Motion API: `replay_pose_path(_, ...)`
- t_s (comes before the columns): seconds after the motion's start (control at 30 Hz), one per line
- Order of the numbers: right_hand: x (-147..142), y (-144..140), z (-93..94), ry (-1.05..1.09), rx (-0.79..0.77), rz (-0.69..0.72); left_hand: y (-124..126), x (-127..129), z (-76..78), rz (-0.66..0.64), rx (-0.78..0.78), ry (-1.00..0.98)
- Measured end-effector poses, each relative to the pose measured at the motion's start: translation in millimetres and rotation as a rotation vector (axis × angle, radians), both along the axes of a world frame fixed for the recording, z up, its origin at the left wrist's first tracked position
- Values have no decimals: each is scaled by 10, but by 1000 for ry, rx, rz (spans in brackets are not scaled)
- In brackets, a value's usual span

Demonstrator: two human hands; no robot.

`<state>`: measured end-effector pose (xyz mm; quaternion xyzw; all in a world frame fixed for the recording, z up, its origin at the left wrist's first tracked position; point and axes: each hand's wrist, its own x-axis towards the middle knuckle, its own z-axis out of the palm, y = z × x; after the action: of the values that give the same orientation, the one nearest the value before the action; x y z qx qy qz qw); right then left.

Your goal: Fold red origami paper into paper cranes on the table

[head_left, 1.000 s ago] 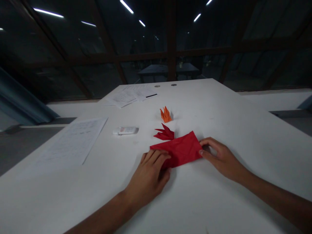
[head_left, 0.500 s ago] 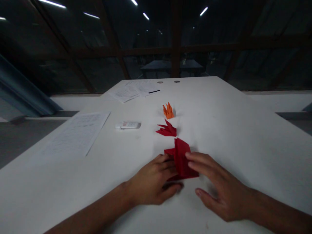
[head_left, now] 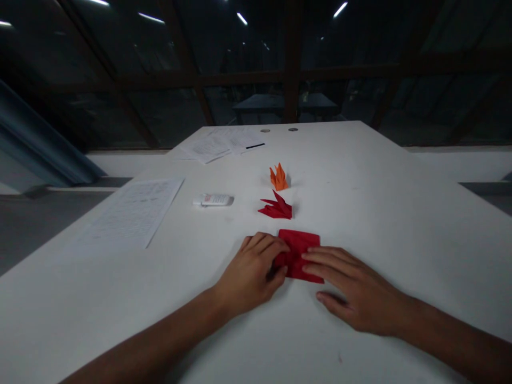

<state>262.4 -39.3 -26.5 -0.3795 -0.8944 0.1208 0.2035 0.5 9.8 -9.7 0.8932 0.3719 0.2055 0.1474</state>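
A folded sheet of red origami paper [head_left: 298, 242] lies flat on the white table in front of me. At its left edge my left hand [head_left: 254, 272] has curled fingers, the thumb and fingertips gripping the paper's side. My right hand [head_left: 356, 288] rests its outstretched fingers on the right part of the sheet, thumb apart below it. Just beyond the sheet sits a red paper crane [head_left: 277, 206] with pointed tips. Farther back stands a smaller orange paper crane [head_left: 279, 177].
A white bottle-like item with printing [head_left: 214, 200] lies left of the cranes. A written sheet [head_left: 132, 213] is on the left of the table, more papers [head_left: 216, 144] with a dark pen-like strip [head_left: 255, 145] at the far left. Two round discs sit near the far edge.
The red paper's raised flap has come down and the sheet now lies flat. My left hand has drawn to the paper's left edge; my right fingers have settled on top.
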Motion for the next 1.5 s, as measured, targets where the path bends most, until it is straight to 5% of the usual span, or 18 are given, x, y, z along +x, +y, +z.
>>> replay_pose_path(0.27,130,148,86,108,-89,-61,-30,6,17,-30,-17,87)
replay_pose_path(0.67,98,147,16,51,-49,-79,-10,-48,-33,-125,-108,-176)
replay_pose_path(1.07,34,109,-6,158,-120,-201,-120,-58,3,-273,70,-198)
replay_pose_path(1.3,63,158,11,333,-69,-426,-98,31,-5,-331,-4,69)
replay_pose_path(1.4,93,199,-13,452,-137,-605,-99,42,18,-266,30,106)
replay_pose_path(1.5,113,228,-42,664,-247,-620,-114,36,30,-187,76,157)
